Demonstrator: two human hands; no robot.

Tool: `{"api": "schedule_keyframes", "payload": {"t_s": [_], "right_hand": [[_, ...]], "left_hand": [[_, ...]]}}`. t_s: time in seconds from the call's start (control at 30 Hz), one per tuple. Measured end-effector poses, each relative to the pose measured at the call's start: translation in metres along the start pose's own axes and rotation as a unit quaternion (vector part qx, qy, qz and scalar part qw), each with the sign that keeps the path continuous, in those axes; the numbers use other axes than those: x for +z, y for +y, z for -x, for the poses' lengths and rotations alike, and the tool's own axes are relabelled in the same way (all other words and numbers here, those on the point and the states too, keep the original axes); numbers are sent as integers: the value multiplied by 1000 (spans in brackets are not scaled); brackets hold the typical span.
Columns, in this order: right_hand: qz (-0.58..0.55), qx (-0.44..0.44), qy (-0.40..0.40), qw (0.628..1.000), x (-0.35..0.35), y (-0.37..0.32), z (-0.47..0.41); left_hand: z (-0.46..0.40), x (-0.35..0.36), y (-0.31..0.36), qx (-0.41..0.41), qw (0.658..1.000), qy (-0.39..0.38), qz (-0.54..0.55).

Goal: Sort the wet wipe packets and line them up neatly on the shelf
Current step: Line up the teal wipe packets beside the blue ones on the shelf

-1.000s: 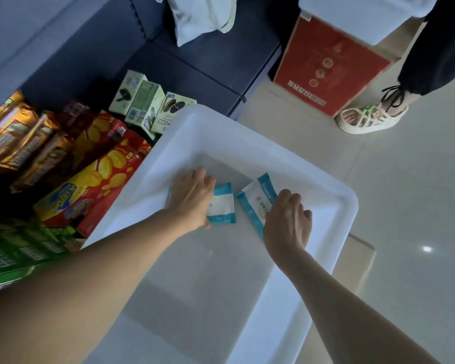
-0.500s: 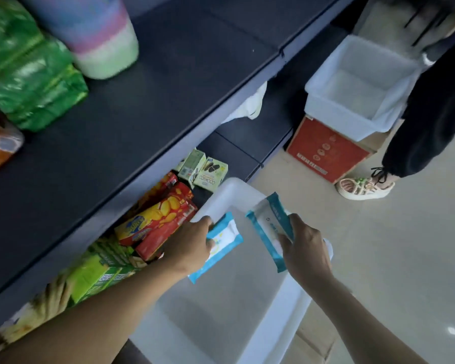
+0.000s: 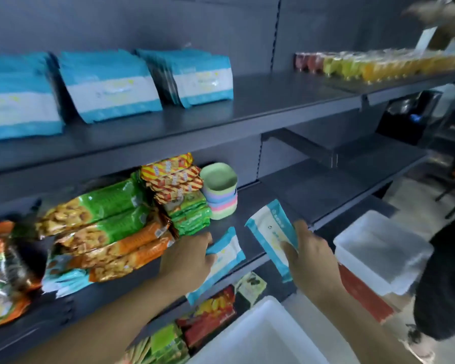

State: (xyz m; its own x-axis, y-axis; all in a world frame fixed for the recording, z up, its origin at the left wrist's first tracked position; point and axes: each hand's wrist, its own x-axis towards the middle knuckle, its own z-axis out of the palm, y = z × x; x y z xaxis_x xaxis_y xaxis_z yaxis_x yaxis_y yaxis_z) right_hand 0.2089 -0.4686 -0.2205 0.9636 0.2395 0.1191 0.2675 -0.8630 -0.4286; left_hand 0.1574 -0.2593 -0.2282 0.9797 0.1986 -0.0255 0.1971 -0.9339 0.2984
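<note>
Over the middle shelf (image 3: 286,190), the left hand (image 3: 187,261) grips one wet wipe packet (image 3: 222,258) and the right hand (image 3: 310,258) pinches another packet (image 3: 269,229), both held above the shelf edge. Three rows of matching packets (image 3: 108,85) stand on the top shelf (image 3: 260,101). Below, a white bin (image 3: 260,337) shows only its bare inside; a second lined bin (image 3: 378,248) sits on a red box (image 3: 365,295).

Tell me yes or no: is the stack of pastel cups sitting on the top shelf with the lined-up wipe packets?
No. The pastel cups stand on the middle shelf beside the snack packs, one level below the lined-up wipe packets.
</note>
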Motion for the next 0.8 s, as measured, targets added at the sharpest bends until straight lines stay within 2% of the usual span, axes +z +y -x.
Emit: {"api": "schedule_keyframes", "payload": {"t_s": [0.23,0.4,0.57,0.8], "right_hand": [[18,-123,70,990,-80,-76,-22],[21,-160,106,981,-114,-123,-34],[15,-179,150,972,-140,-155,-58],[11,-162,170,972,-142,-179,-97]], "left_hand": [[37,-117,-2,2,994,110,17],[48,-192,-6,22,984,177,11],[22,-258,-17,38,969,241,-30],[-59,-283,-51,33,969,227,-90]]}}
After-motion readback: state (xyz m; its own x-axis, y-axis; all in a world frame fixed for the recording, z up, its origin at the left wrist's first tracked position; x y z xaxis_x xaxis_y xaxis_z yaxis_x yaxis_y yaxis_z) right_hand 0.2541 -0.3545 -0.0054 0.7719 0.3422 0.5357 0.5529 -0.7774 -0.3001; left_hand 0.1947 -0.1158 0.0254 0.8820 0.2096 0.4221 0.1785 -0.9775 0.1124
